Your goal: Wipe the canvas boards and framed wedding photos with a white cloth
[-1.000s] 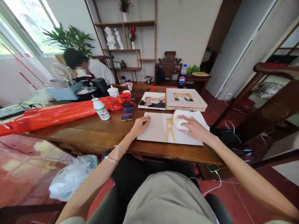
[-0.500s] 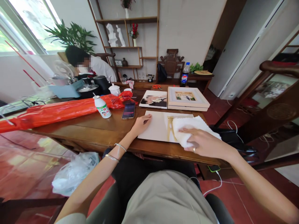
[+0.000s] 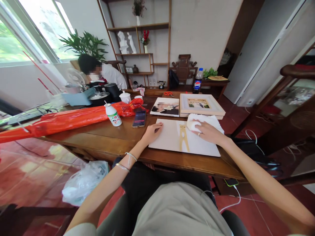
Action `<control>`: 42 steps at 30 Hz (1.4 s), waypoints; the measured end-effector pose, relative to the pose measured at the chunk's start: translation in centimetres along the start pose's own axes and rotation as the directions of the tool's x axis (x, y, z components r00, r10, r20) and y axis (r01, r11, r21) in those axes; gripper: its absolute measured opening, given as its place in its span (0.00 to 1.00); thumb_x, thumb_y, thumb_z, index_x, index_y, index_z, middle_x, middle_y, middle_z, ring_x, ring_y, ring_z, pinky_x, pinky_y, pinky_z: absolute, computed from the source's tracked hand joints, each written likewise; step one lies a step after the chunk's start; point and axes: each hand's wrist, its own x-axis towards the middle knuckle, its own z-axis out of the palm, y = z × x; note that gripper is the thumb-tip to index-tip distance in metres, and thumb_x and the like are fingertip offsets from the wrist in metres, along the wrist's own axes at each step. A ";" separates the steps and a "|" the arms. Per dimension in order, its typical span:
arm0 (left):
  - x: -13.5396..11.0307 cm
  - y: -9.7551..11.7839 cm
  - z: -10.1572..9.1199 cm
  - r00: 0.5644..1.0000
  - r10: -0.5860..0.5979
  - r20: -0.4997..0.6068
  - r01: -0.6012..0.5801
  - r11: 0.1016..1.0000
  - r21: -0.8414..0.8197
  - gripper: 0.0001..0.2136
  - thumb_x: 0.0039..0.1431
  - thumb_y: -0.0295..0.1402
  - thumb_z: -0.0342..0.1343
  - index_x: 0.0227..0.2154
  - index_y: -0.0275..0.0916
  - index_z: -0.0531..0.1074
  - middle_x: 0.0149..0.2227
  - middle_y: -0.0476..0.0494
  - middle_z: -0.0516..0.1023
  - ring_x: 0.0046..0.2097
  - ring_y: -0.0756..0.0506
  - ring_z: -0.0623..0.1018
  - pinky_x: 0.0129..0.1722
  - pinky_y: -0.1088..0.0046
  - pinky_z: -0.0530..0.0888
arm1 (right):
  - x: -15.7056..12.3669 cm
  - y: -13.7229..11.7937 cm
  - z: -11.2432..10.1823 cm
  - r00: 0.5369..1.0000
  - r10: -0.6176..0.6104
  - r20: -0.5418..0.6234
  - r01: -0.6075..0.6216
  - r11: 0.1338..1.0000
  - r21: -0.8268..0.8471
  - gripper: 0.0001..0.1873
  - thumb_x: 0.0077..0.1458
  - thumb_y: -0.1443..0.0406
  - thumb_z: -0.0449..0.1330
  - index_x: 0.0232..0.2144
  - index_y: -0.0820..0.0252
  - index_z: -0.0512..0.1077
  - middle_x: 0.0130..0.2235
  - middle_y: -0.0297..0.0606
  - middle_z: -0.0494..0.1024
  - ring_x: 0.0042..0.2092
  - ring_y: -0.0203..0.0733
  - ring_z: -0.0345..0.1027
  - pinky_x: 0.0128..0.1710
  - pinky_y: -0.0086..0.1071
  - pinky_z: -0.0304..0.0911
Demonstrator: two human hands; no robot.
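A flat white panel (image 3: 167, 137) lies on the table in front of me, with a tan, two-legged piece (image 3: 183, 139) flat on its middle. My left hand (image 3: 153, 132) rests at the panel's left edge, its fingers lightly bent and a gap showing beside the thumb. On the panel's upper right part, my right hand (image 3: 208, 131) grips a white cloth (image 3: 194, 124), pressing it down; some of the cloth spreads out behind the hand. Beyond the panel are a photo print (image 3: 165, 107) and a white framed picture (image 3: 219, 106) resting on a similar white piece.
Left of the panel are a phone (image 3: 139, 118), a white bottle (image 3: 113, 115) and a long red plastic-wrapped bundle (image 3: 73, 116). Farther back stand a lidded white cup (image 3: 125, 97), orange-handled scissors (image 3: 168, 94) and a cola bottle (image 3: 197, 81). Another person (image 3: 113, 75) sits at the far left.
My right hand has moved the cloth up and away from me, uncovering the tan piece and the panel's lower right. My left hand stays at the left edge. The view has shifted slightly.
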 end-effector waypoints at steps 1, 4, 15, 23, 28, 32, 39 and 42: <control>0.0 0.0 0.0 1.000 -0.002 0.003 0.002 1.000 0.002 0.16 0.62 0.39 0.49 0.38 0.35 0.79 0.50 0.37 0.78 0.55 0.40 0.75 0.58 0.62 0.70 | -0.1 -0.3 0.0 1.000 -0.002 -0.001 0.002 1.000 -0.015 0.17 0.63 0.62 0.47 0.40 0.64 0.74 0.59 0.56 0.67 0.62 0.62 0.58 0.55 0.55 0.59; 0.0 0.0 0.0 1.000 -0.011 0.006 0.011 1.000 0.004 0.15 0.62 0.39 0.49 0.39 0.37 0.79 0.50 0.39 0.78 0.55 0.41 0.74 0.58 0.61 0.69 | -1.7 -2.5 -0.3 1.000 -0.001 0.022 0.002 1.000 -0.025 0.15 0.61 0.65 0.48 0.37 0.64 0.75 0.61 0.56 0.65 0.64 0.62 0.55 0.57 0.57 0.57; 0.0 -0.1 -0.2 1.000 -0.012 0.014 0.012 1.000 0.013 0.14 0.61 0.38 0.50 0.38 0.39 0.79 0.50 0.41 0.78 0.55 0.41 0.74 0.59 0.61 0.68 | -8.0 -7.4 -4.7 0.976 -0.069 0.207 0.018 0.971 0.239 0.09 0.54 0.70 0.54 0.32 0.56 0.74 0.66 0.38 0.59 0.66 0.52 0.52 0.63 0.48 0.55; -0.1 0.0 -0.2 1.000 -0.010 0.008 0.010 1.000 0.002 0.15 0.61 0.39 0.50 0.39 0.38 0.79 0.50 0.40 0.77 0.55 0.41 0.74 0.59 0.61 0.68 | -0.8 -0.6 0.2 0.999 0.025 -0.047 -0.020 0.995 0.102 0.18 0.58 0.53 0.56 0.28 0.60 0.74 0.63 0.48 0.63 0.66 0.59 0.50 0.62 0.54 0.51; -0.1 -0.3 -0.3 1.000 -0.013 0.023 0.013 1.000 0.027 0.15 0.61 0.40 0.51 0.40 0.39 0.79 0.51 0.41 0.77 0.55 0.41 0.74 0.60 0.61 0.68 | -0.3 -0.9 0.3 0.999 0.031 -0.036 -0.030 0.999 0.045 0.15 0.61 0.57 0.52 0.34 0.61 0.74 0.62 0.52 0.65 0.65 0.59 0.54 0.58 0.52 0.58; -0.1 -0.5 -0.3 1.000 -0.001 0.019 0.001 1.000 0.029 0.15 0.61 0.40 0.50 0.40 0.39 0.79 0.50 0.41 0.78 0.55 0.41 0.75 0.59 0.61 0.68 | -3.0 -4.2 -1.5 0.999 -0.023 0.047 0.020 0.997 0.072 0.12 0.60 0.62 0.53 0.30 0.61 0.72 0.61 0.53 0.65 0.65 0.58 0.53 0.59 0.49 0.56; -0.1 -0.4 -0.3 1.000 0.004 0.021 -0.005 0.999 0.036 0.15 0.61 0.40 0.51 0.41 0.38 0.79 0.50 0.39 0.78 0.55 0.40 0.74 0.59 0.61 0.69 | -6.8 -5.9 -5.6 0.966 -0.047 0.253 -0.016 0.970 0.242 0.08 0.58 0.65 0.53 0.29 0.58 0.70 0.46 0.45 0.76 0.50 0.51 0.69 0.49 0.40 0.64; -0.1 -0.3 -0.3 1.000 0.002 0.016 -0.002 0.999 0.033 0.15 0.61 0.40 0.50 0.41 0.37 0.79 0.50 0.39 0.78 0.55 0.40 0.75 0.59 0.61 0.69 | -5.3 -3.6 -4.7 0.981 0.042 0.188 -0.090 0.963 0.253 0.17 0.62 0.55 0.49 0.29 0.58 0.69 0.35 0.43 0.76 0.40 0.48 0.71 0.43 0.38 0.65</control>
